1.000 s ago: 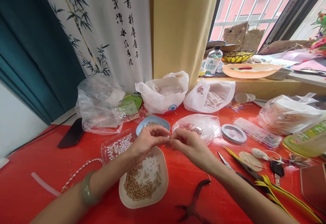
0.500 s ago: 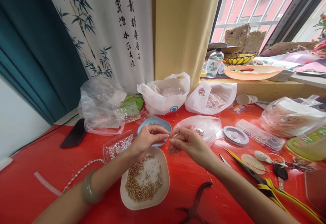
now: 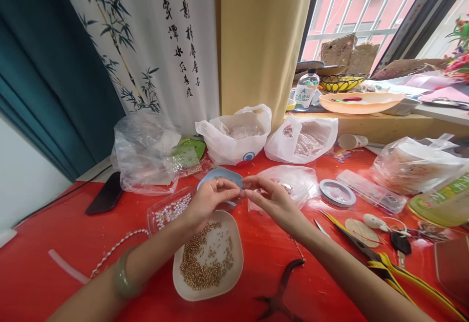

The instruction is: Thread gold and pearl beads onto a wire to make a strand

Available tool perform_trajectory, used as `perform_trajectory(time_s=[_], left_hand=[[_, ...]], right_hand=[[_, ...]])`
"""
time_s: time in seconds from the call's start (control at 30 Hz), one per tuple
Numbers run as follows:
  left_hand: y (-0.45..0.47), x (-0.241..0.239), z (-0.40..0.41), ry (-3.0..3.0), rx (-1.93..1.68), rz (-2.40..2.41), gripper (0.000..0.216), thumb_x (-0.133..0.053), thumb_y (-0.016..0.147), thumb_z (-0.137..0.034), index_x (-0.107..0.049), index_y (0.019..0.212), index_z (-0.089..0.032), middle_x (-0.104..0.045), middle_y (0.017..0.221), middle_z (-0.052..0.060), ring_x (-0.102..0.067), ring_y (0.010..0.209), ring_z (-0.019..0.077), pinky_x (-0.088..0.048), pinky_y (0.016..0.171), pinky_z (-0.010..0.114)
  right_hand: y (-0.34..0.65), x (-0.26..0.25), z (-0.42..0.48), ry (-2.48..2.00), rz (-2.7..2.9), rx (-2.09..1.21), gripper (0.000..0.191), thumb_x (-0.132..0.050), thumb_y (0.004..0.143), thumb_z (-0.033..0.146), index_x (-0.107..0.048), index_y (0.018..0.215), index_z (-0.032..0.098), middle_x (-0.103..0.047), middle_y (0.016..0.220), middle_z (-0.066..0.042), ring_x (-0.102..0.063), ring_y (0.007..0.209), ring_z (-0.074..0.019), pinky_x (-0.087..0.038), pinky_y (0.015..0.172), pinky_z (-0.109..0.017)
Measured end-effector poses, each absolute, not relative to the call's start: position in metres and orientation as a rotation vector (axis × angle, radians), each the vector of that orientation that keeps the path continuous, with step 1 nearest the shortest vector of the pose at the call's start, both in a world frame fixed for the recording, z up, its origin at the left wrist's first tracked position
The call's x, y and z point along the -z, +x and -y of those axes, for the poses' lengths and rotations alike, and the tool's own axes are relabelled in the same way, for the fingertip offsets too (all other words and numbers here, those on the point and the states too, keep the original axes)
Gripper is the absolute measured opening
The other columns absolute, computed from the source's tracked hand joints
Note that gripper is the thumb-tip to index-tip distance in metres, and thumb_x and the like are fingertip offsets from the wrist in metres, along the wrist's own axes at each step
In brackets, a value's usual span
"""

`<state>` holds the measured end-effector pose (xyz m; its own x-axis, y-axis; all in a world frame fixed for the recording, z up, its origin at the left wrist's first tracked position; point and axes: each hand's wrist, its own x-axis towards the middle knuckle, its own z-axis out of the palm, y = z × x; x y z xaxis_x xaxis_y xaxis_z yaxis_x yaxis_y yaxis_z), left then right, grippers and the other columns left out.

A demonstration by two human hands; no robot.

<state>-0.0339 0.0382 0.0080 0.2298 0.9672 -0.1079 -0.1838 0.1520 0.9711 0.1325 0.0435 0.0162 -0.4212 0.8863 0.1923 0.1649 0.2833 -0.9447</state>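
Note:
My left hand (image 3: 214,200) is closed in a pinch, thumb against forefinger, above the far end of the cream tray (image 3: 240,273). Whatever its fingertips hold is too small to make out. My right hand (image 3: 273,200) meets it from the right, its thumb and fingers stretched out with a gap between them, close to the left fingertips. Small gold beads (image 3: 200,263) lie in the cream tray. Behind my left hand is a blue dish (image 3: 218,173), partly hidden. A clear box of pearl-like beads (image 3: 172,212) stands beside my left wrist.
Black pliers (image 3: 280,292) and yellow-handled pliers (image 3: 381,261) lie at the right. White plastic bags (image 3: 234,139) line the back of the red table. A beaded strand (image 3: 117,246) and a phone (image 3: 105,194) lie at the left. A white spool (image 3: 337,193) is further right.
The right thumb and fingers have straightened and parted, after being curled close together. My left hand keeps its pinch. The whole view has shifted slightly.

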Motion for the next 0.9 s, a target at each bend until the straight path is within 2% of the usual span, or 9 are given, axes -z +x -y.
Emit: perform_trajectory(time_s=[0.1,0.2,0.27,0.37,0.53,0.63,0.77,0.83,0.9], left_hand=[[-0.03,-0.008,-0.036,1.135,-1.005,-0.96,0.012,-0.07,0.062,-0.023,-0.063,0.064,-0.014,-0.064,0.062,0.001,-0.057,0.062,0.011,-0.042,0.064,0.022],[-0.027,-0.007,-0.035,1.162,-0.984,-0.973,0.011,-0.071,0.06,-0.023,-0.065,0.065,-0.014,-0.064,0.062,0.001,-0.057,0.062,0.0111,-0.042,0.064,0.022],[-0.026,-0.006,-0.034,1.189,-0.969,-0.994,0.012,-0.071,0.059,-0.023,-0.066,0.067,-0.015,-0.065,0.064,0.002,-0.057,0.063,0.0118,-0.041,0.064,0.023],[-0.023,-0.004,-0.033,1.244,-0.893,-1.019,0.014,-0.071,0.058,-0.025,-0.067,0.066,-0.015,-0.065,0.066,0.003,-0.057,0.064,0.013,-0.041,0.064,0.025],[-0.021,0.0,-0.03,1.318,-0.762,-1.004,0.014,-0.071,0.056,-0.025,-0.066,0.063,-0.015,-0.065,0.064,0.003,-0.056,0.063,0.0129,-0.041,0.063,0.025],[-0.021,0.002,-0.03,1.284,-0.724,-0.978,0.012,-0.071,0.056,-0.023,-0.066,0.062,-0.015,-0.064,0.063,0.003,-0.056,0.061,0.0115,-0.041,0.061,0.023],[-0.023,0.001,-0.032,1.054,-0.78,-0.926,0.008,-0.07,0.06,-0.02,-0.065,0.064,-0.015,-0.066,0.068,0.003,-0.054,0.058,0.0071,-0.041,0.058,0.019],[-0.024,-0.001,-0.032,0.933,-0.874,-0.906,0.008,-0.069,0.061,-0.019,-0.064,0.065,-0.015,-0.067,0.07,0.002,-0.053,0.056,0.0047,-0.041,0.057,0.016],[-0.025,-0.003,-0.033,0.849,-0.976,-0.9,0.009,-0.069,0.062,-0.018,-0.063,0.068,-0.015,-0.067,0.072,0.002,-0.052,0.055,0.0035,-0.041,0.054,0.014]], right_hand=[[0.132,-0.017,-0.042,-0.96,1.886,-1.022,0.016,-0.053,0.077,0.029,-0.059,0.089,0.02,-0.059,0.083,-0.004,-0.055,0.077,-0.0156,-0.044,0.062,-0.027],[0.131,-0.02,-0.04,-0.943,1.908,-0.952,0.009,-0.056,0.074,0.027,-0.061,0.073,0.019,-0.059,0.077,-0.003,-0.055,0.073,-0.0151,-0.043,0.059,-0.026],[0.132,-0.025,-0.038,-0.975,1.85,-1.001,0.011,-0.056,0.074,0.027,-0.058,0.069,0.018,-0.058,0.069,-0.001,-0.054,0.063,-0.0126,-0.042,0.053,-0.025],[0.138,-0.037,-0.037,-0.974,1.635,-1.142,0.014,-0.051,0.079,0.03,-0.053,0.072,0.018,-0.057,0.062,0.0,-0.054,0.051,-0.0094,-0.043,0.046,-0.022],[0.162,-0.061,-0.044,-0.754,1.236,-0.99,0.01,-0.053,0.079,0.028,-0.054,0.075,0.019,-0.061,0.078,-0.001,-0.059,0.065,-0.0083,-0.047,0.052,-0.017],[0.178,-0.068,-0.052,-0.791,1.2,-0.799,0.008,-0.052,0.079,0.027,-0.058,0.082,0.022,-0.06,0.093,-0.002,-0.06,0.078,-0.0112,-0.048,0.055,-0.019],[0.182,-0.062,-0.059,-1.088,1.331,-0.281,0.037,-0.061,0.07,0.023,-0.051,0.106,0.023,-0.049,0.114,-0.007,-0.057,0.075,-0.0136,-0.048,0.059,-0.026],[0.176,-0.055,-0.056,-1.197,1.514,-0.242,0.033,-0.058,0.072,0.025,-0.052,0.105,0.022,-0.055,0.102,-0.006,-0.056,0.065,-0.0125,-0.046,0.056,-0.027],[0.166,-0.048,-0.051,-1.266,1.836,-0.578,0.019,-0.05,0.078,0.03,-0.057,0.092,0.019,-0.06,0.074,-0.003,-0.054,0.054,-0.0119,-0.043,0.048,-0.025]])
